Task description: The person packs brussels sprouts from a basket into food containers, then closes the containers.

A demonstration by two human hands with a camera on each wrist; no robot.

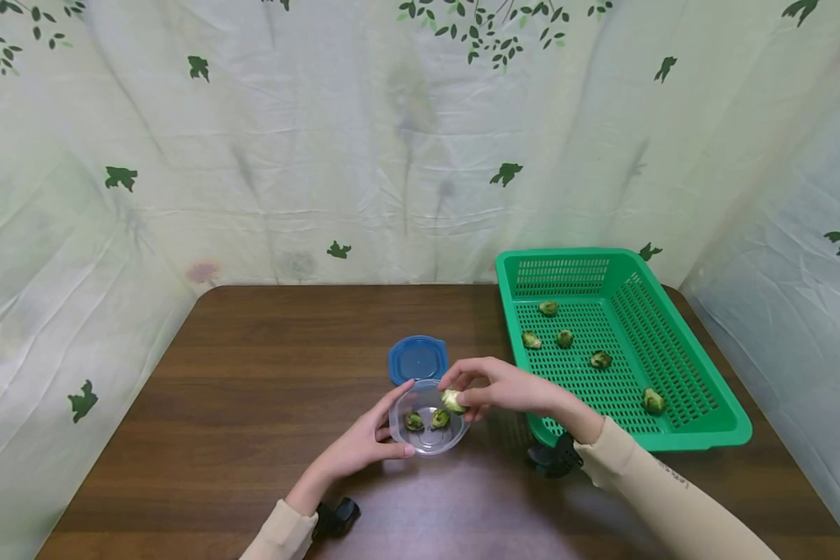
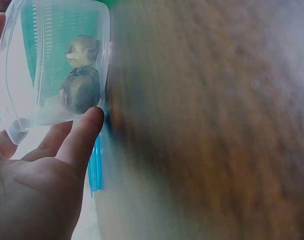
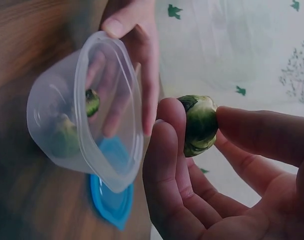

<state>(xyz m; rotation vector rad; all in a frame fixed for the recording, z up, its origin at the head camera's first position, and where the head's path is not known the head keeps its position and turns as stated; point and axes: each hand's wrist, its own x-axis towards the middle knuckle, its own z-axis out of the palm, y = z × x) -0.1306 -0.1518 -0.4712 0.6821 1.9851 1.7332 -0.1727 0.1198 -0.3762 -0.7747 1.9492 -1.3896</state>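
Between thumb and fingertips, my right hand (image 1: 500, 386) pinches a Brussels sprout (image 3: 200, 125) above the right part of a clear plastic container (image 1: 430, 449). My left hand (image 1: 357, 445) holds that container from its left side, thumb at the near rim and index finger along the far side. Inside lie two Brussels sprouts: one on the left (image 1: 414, 421), the other on the right (image 1: 440, 419). They also show through the container wall (image 2: 52, 112) in the left wrist view. Just behind the container lies a blue lid (image 1: 418, 359).
A green perforated basket (image 1: 707, 365) stands at the right of the brown table (image 1: 252, 373), with several Brussels sprouts spread over its floor, one sprout (image 1: 654, 401) near its front right. A white leaf-patterned curtain (image 1: 287, 155) hangs behind and at both sides.
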